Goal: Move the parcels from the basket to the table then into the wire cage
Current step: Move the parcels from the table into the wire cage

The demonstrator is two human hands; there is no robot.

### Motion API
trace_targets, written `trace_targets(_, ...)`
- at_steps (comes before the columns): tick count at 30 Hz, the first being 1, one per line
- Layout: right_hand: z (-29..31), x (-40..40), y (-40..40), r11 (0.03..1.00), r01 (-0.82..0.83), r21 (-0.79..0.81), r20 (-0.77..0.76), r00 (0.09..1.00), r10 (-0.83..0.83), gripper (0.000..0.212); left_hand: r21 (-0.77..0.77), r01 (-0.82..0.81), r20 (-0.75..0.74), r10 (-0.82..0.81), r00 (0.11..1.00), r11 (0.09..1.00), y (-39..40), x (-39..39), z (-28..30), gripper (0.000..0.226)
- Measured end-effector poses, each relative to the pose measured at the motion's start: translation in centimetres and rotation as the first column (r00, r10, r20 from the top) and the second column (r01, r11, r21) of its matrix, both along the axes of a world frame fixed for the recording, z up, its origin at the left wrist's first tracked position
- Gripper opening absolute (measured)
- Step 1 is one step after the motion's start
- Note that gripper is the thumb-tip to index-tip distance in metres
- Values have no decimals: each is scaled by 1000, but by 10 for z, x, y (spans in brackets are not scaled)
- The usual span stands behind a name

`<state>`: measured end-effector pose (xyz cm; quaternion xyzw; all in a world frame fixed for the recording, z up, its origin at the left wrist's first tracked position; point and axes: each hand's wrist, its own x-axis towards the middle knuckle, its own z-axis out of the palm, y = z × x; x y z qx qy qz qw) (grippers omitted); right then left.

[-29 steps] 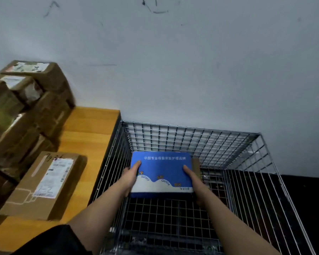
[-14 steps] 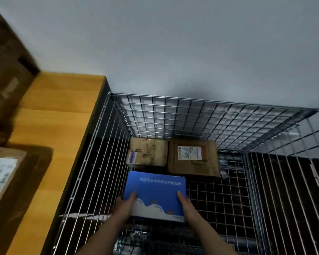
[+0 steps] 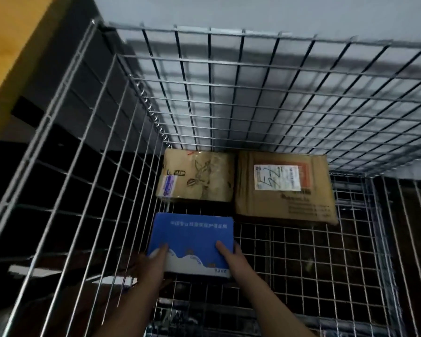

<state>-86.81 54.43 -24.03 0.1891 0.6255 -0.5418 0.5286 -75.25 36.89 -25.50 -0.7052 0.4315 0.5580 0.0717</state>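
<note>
A blue and white parcel (image 3: 192, 239) lies low inside the wire cage (image 3: 253, 93), close to its mesh floor, against the left wall. My left hand (image 3: 152, 266) grips its near left corner with the thumb on top. My right hand (image 3: 231, 260) grips its near right corner the same way. Behind it, at the back wall, two brown parcels lie flat side by side: a printed one (image 3: 197, 177) on the left and a larger one with a white label (image 3: 284, 188) on the right.
The yellow table edge (image 3: 12, 40) shows at the top left, outside the cage's left wall. The cage floor to the right of the blue parcel is bare mesh (image 3: 314, 263). A grey wall stands behind the cage.
Both hands have lowered the blue parcel from the cage's rim height down to near its floor. My view has tipped down into the cage, so the table's parcels have left the frame.
</note>
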Motion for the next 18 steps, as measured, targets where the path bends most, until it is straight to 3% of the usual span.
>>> trace_targets(2,-22,-3,-9,1000,-12,17,-26,1000,13,76,-33,-2,-7,2,1000,999,0,-13,4,88)
trace_targets(5,-43,-8,-17,999,-5,36,-73,997,7,62,-85,30,24,-28,999,996,2,-23,-17,99)
trace_targets(7,-54,-11,-20,999,7,43,-89,996,-3,58,-118,10,48,-5,999,993,5,-23,-31,94)
trace_targets(18,-65,6,-12,995,96,38,-155,984,-89,54,-116,-98,-126,83,989,988,22,-20,-53,66)
